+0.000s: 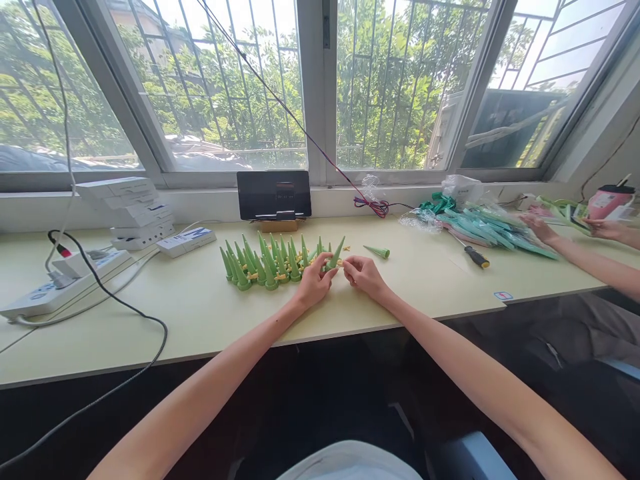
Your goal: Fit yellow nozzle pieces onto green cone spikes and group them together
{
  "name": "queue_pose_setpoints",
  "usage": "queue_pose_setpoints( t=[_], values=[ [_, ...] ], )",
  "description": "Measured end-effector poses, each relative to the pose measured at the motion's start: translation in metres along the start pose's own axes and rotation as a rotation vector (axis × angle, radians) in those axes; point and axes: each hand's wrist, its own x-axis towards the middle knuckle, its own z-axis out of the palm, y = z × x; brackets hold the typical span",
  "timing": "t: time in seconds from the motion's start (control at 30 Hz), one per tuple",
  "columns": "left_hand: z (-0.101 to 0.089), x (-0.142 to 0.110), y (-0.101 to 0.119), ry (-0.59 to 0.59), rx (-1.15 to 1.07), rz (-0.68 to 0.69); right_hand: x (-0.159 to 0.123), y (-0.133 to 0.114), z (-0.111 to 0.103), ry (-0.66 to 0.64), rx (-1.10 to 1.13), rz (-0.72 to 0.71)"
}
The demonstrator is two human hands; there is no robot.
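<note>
My left hand [314, 285] is closed round the lower part of a green cone [338, 251], whose tip points up and slightly right. Close to that cone's base, the fingers of my right hand [369, 276] are pinched together; what they hold, if anything, is too small to make out. Beside my left hand stand several green cones [271, 272] in rows, tips up, with small yellow pieces [281, 277] among their bases. One loose green cone [381, 253] lies on its side beyond my right hand.
A black tablet [273, 195] leans by the window. White boxes [125, 203] and a power strip [75, 283] with cables are at left. At right lie a screwdriver [475, 256] and teal plastic packets [493, 229], near another person's hands [540, 228].
</note>
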Motion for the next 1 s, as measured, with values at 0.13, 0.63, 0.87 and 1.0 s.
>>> queue_pose_setpoints(
  t=[0.13,0.63,0.87,1.0],
  values=[
    [0.000,0.001,-0.004,0.004,0.003,-0.006,0.000,-0.002,0.000,-0.030,0.118,0.085],
    [0.000,0.005,-0.014,0.070,0.226,0.042,0.003,0.012,-0.002,0.051,-0.148,-0.155],
    [-0.001,0.005,-0.005,0.032,0.228,0.063,-0.001,0.006,-0.002,0.078,-0.295,-0.260],
    [-0.001,0.004,-0.001,0.010,0.250,0.035,-0.001,0.007,-0.001,0.099,-0.373,-0.341]
  ],
)
